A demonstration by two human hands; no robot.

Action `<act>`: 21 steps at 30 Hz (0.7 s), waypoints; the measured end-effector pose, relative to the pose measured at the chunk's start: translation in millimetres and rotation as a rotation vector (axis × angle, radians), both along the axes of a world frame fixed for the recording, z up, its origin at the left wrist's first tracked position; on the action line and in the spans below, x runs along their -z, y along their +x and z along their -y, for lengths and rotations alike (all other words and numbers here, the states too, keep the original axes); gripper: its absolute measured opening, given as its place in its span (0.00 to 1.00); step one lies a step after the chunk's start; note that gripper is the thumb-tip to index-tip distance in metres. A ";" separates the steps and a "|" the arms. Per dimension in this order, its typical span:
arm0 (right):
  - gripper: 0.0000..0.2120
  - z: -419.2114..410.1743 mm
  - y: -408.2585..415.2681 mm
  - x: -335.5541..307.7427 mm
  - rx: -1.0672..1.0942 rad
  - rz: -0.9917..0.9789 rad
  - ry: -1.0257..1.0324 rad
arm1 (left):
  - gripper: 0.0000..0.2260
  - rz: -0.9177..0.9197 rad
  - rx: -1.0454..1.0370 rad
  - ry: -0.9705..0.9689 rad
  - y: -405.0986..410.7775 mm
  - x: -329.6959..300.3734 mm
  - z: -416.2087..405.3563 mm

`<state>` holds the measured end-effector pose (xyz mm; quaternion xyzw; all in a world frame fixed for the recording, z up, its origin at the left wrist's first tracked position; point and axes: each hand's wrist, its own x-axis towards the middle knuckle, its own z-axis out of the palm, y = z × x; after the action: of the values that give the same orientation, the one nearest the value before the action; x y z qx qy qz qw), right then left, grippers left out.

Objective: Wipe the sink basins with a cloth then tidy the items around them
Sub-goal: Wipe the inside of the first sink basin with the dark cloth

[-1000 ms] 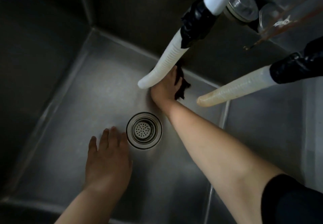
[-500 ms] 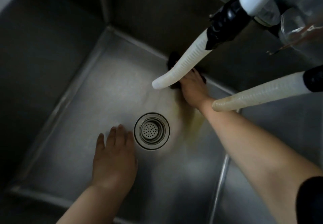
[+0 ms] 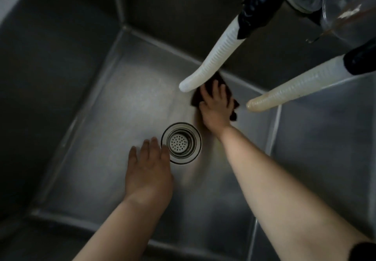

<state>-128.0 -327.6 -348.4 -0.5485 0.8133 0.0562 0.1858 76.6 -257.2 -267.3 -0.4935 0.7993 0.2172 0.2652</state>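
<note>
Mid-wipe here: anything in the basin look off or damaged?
No damage shows. One oddity: a brownish smear on the basin floor between the drain strainer and the right hand pressing the dark cloth.

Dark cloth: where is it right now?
Head view: the dark cloth lies under the right hand on the steel basin floor, near the back wall, beyond the round drain strainer.

My head camera looks steeply down, close, into the steel sink basin (image 3: 85,122); its drain strainer (image 3: 181,143) sits near centre, hoses entering from one o'clock.
</note>
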 end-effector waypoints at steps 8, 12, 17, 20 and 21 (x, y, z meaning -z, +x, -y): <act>0.26 -59.3 22.2 -0.4 -0.469 0.075 0.010 | 0.29 0.013 -0.023 0.013 5.2 3.6 -2.5; 0.27 -78.8 -25.6 -2.8 -0.340 -0.034 0.098 | 0.28 -0.023 0.006 0.035 7.3 9.9 -5.8; 0.27 -75.4 -83.1 -3.8 -0.028 -0.101 0.166 | 0.27 -0.016 0.082 0.062 7.2 16.0 -9.7; 0.27 -83.9 -76.2 -3.5 0.087 -0.084 0.174 | 0.26 0.026 0.107 0.101 9.8 18.5 -10.9; 0.27 -90.5 -67.3 -3.0 0.121 -0.078 0.163 | 0.26 0.034 0.115 0.109 10.5 19.2 -11.6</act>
<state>-195.3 -237.1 -345.4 -0.4787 0.8444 0.1319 0.2009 87.1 -245.6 -286.5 -0.4353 0.8088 0.2363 0.3172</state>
